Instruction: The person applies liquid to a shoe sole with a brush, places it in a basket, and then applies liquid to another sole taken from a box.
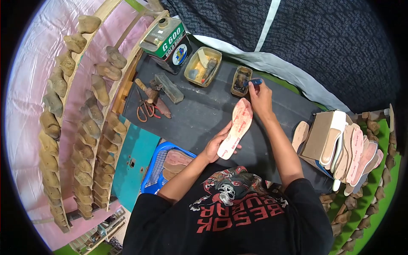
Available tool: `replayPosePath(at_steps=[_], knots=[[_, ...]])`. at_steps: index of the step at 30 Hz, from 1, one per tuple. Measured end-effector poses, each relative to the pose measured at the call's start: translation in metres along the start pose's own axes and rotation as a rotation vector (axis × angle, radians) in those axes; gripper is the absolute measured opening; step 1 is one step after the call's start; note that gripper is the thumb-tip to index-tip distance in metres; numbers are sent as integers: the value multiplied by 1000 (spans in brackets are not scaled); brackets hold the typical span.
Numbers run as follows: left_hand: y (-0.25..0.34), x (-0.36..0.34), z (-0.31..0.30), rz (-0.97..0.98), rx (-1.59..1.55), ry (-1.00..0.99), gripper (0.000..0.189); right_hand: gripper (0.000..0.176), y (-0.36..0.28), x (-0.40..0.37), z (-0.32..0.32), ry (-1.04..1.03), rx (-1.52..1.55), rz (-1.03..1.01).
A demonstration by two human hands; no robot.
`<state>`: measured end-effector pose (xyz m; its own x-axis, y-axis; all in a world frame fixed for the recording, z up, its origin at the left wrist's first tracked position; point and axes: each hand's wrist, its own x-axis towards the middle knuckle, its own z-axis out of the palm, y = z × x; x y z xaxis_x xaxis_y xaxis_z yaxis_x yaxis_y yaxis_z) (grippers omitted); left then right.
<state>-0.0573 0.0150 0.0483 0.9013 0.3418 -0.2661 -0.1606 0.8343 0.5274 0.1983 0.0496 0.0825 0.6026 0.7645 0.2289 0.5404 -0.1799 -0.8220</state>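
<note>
While our left hand (216,144) grips the heel end of a pale, red-marked insole (237,127) above the middle of the desk (197,114), thumb and fingers closed on it, our right hand (261,98) pinches a blue handle (256,81) at a small stained tub (234,88) near the far edge. Left of that, we have a yellowish tub (188,79) of tools and, by the far left corner, a green-and-black can (168,46). Red-handled scissors (142,111) lie by the left edge; a cardboard box (315,132) with more insoles (355,153) stands at the right.
</note>
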Motion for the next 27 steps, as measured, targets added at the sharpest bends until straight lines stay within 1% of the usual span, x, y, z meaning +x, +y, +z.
replayPosePath(at_steps=[5, 8, 10, 12, 14, 15, 18, 19, 22, 23, 26, 27], knots=[[-11, 19, 0, 34, -30, 38, 69, 14, -20, -24, -44, 135, 105, -147], [-16, 33, 19, 69, -70, 56, 68, 14, -26, -54, -77, 78, 175, -126], [-21, 45, 28, 91, -97, 31, 67, 14, -36, -79, -95, 28, 112, -224], [-26, 60, 36, 128, -85, 5, 66, 14, -33, -102, -107, -91, 102, -272], [-32, 72, 46, 179, -69, 12, 66, 18, -34, -120, -118, -53, 103, -410], [-34, 75, 58, 188, -109, 131, 64, 22, -35, -127, -129, -140, 124, -373], [-42, 85, 64, 172, -117, 87, 62, 22, -36, -137, -149, -176, 159, -424], [-43, 84, 69, 168, -88, 73, 58, 20, -36, -139, -155, -219, 157, -449], [-48, 89, 80, 145, -178, 43, 62, 17, -27, -139, -161, -160, 156, -394], [-48, 87, 83, 133, -128, -4, 62, 14, -20, -137, -165, -151, 133, -387], [-51, 87, 85, 100, -74, -60, 62, 12, -17, -133, -168, -25, 100, -388], [-52, 85, 89, 102, -75, -63, 62, 12, -16, -132, -168, -30, 107, -361]])
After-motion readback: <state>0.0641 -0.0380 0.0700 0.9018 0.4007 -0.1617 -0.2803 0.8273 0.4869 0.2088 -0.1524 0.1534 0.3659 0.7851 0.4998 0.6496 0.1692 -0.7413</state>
